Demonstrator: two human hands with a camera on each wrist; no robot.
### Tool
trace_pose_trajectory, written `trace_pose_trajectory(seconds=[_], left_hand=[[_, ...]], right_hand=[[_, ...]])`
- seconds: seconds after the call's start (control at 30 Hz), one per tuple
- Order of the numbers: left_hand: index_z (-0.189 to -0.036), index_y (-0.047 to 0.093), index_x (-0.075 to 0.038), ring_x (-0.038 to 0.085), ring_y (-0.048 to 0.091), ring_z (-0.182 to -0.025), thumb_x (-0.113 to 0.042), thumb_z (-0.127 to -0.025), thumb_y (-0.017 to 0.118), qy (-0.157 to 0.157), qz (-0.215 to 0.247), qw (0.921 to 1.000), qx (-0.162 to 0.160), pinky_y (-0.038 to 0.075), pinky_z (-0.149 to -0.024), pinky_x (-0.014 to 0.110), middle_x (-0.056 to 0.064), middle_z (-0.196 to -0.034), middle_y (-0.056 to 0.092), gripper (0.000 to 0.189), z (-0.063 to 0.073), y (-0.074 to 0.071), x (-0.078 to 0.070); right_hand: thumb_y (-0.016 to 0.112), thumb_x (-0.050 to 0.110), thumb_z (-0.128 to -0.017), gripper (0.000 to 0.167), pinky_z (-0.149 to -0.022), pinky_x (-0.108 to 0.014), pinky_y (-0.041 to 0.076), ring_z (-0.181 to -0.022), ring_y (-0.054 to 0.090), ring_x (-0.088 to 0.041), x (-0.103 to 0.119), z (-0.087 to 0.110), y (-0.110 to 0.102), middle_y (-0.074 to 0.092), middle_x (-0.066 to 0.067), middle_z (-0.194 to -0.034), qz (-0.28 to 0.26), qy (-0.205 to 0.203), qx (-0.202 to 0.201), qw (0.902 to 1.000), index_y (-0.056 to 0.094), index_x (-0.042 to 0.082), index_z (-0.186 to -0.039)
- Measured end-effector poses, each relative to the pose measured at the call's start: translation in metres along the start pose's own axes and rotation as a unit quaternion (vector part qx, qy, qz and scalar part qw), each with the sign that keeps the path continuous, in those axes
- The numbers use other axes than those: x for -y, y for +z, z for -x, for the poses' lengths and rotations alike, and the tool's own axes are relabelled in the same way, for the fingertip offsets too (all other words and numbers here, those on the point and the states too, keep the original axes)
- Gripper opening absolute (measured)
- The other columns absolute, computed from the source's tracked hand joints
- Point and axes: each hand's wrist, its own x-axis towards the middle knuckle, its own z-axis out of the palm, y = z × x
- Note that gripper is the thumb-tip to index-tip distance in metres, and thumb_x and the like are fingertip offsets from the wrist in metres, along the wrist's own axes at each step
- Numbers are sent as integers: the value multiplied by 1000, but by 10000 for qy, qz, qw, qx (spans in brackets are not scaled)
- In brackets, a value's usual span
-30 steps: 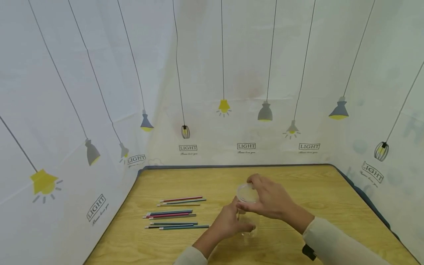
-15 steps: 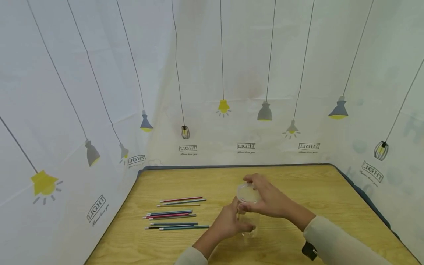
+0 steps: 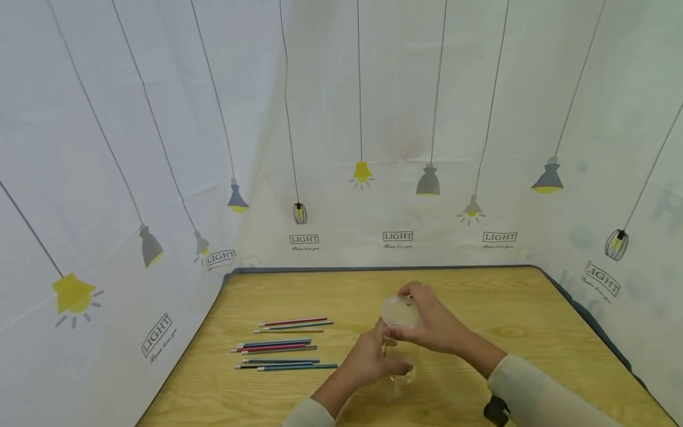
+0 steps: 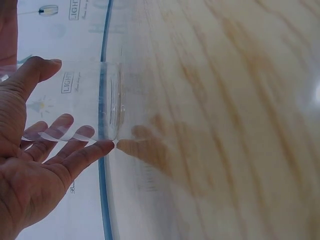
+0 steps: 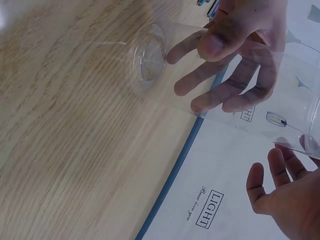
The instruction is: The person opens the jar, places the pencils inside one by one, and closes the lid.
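Observation:
A tall, clear plastic jar (image 4: 85, 107) stands upright in front of the person, its round base (image 5: 150, 57) right at the wooden tabletop. The left hand (image 3: 368, 359) holds the jar's body low down, thumb on one side and fingers spread along the other. At the top, the right hand (image 3: 440, 323) grips the rim of a round, translucent lid (image 3: 397, 312) between thumb and fingers. Through the transparent wall, the left fingers (image 5: 215, 100) show in the right wrist view. Only part of the right hand enters that view, at the lower right.
Several pencils (image 3: 288, 366) with white ends lie in three loose groups on the wooden table (image 3: 533, 332), left of the hands. A white cloth (image 3: 341, 118) printed with hanging lamps surrounds the table. Something black (image 3: 496, 409) sits below the right sleeve.
The right hand's fingers shift slightly round the lid's edge. The left hand, jar and pencils stay where they were.

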Motion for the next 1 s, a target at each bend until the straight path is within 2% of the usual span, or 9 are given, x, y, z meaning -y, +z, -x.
trace_pose_trajectory(seconds=[0.27,0.5,0.6,0.77,1.0], left_hand=[[-174,20,-39,33,71,-136,-34,-90,95,-26,159,9998,66,62,-107,58,8,-161,61,113,0,-1,-1],[-170,30,-37,24,68,-137,-36,-89,95,-50,30,10000,23,59,-112,50,2,-160,63,104,0,0,1],[-171,30,-36,25,69,-134,-37,-90,95,-13,-18,10000,24,60,-109,48,1,-158,64,104,0,0,0],[-172,28,-33,32,72,-133,-35,-90,95,-39,25,10000,32,63,-104,51,4,-160,63,107,-2,0,1],[-173,27,-32,38,71,-134,-32,-88,96,17,63,10000,24,63,-104,54,9,-163,61,110,-1,-1,-1]], right_hand=[[96,42,-85,70,-83,-31,52,-107,56,-20,-7,-3,-3,62,-9,-128,-513,-183,132,9984,60,14,-138],[100,41,-82,93,-91,-39,55,-121,62,-28,-5,0,-3,56,-21,-149,-832,11,165,9964,49,7,-152],[101,43,-80,92,-88,-36,56,-115,62,-26,-3,-1,0,58,-19,-144,-729,35,54,9973,50,6,-147],[98,43,-84,82,-77,-28,55,-101,61,-22,-2,-3,4,60,-16,-132,-554,39,-59,9984,54,3,-140],[97,37,-86,75,-80,-29,55,-102,62,-23,-3,-2,0,62,-17,-131,-764,-127,96,9969,56,3,-139]])
